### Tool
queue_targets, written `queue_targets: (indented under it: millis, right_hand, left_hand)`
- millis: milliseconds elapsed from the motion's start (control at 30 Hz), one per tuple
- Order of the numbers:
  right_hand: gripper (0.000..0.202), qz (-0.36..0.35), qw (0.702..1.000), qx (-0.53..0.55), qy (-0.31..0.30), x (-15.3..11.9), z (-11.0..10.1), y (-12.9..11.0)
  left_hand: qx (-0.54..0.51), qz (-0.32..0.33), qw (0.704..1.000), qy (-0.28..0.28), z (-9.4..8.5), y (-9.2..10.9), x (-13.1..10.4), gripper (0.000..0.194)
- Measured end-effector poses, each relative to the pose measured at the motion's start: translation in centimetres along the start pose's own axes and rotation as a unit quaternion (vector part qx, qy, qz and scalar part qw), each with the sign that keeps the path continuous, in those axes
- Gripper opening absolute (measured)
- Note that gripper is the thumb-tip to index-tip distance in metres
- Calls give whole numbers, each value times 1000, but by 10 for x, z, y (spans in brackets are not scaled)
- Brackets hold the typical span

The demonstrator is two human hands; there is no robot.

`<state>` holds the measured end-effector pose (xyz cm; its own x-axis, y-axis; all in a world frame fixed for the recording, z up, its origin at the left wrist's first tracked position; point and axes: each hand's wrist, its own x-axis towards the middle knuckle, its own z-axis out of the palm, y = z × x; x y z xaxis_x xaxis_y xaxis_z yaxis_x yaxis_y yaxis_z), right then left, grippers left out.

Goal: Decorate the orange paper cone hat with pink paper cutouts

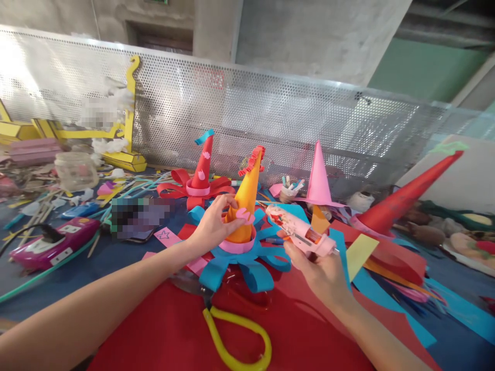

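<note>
In front of me stands a yellow paper cone hat point(246, 198) with a crinkled red strip at its tip. Its base has a pink band and a ring of blue paper loops point(247, 271). My left hand point(215, 222) grips the cone's left side, fingers curled and thumb across the front by a pink paper cutout point(245, 216). Closed around a pink hot glue gun point(299, 229), my right hand point(317, 269) is just right of the cone, the nozzle pointing towards it. Large scissors point(267, 346) with yellow handles lie on red paper point(154, 330) below.
Behind stand a red cone hat point(201, 170), a pink one point(319, 180) and a tilted red one point(412, 193). Left are a phone point(143, 219), a purple power strip point(58, 243) with a cable and a clear jar point(76, 171). A perforated metal panel point(270, 118) closes the back.
</note>
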<state>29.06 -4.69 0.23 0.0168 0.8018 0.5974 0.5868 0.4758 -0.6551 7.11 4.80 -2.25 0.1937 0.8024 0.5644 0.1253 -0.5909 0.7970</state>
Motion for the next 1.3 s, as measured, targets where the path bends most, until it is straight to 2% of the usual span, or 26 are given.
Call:
queue_targets:
  millis: [200, 300, 467, 600, 700, 833, 933, 1067, 1300]
  right_hand:
    - [19, 31, 998, 47, -4, -4, 3, 3]
    - [21, 31, 997, 68, -13, -6, 3, 6]
    - [21, 24, 998, 52, 1, -8, 3, 9]
    - [23, 36, 997, 64, -10, -10, 2, 12]
    - [23, 46, 996, 68, -26, -10, 2, 13]
    - [23, 46, 997, 51, -42, -11, 1, 14]
    - [24, 48, 996, 57, -45, -12, 1, 15]
    - [25, 48, 996, 57, -43, -12, 1, 16]
    - [27, 31, 999, 24, -28, -9, 1, 14]
  left_hand:
    - [-13, -5, 1000, 18, 2, 4, 0, 19]
    - [-11, -31, 999, 25, 1, 6, 0, 23]
    - [48, -89, 994, 37, -1, 13, -3, 30]
    - [64, -108, 991, 46, 0, 10, -3, 32]
    - [48, -111, 991, 54, 3, 5, -2, 33]
    - [29, -108, 991, 77, 6, 1, -2, 49]
    - [23, -97, 993, 66, 8, 1, -2, 56]
    - [-13, -86, 995, 57, 9, 0, 0, 59]
    - [-34, -57, 994, 81, 16, -1, 4, 58]
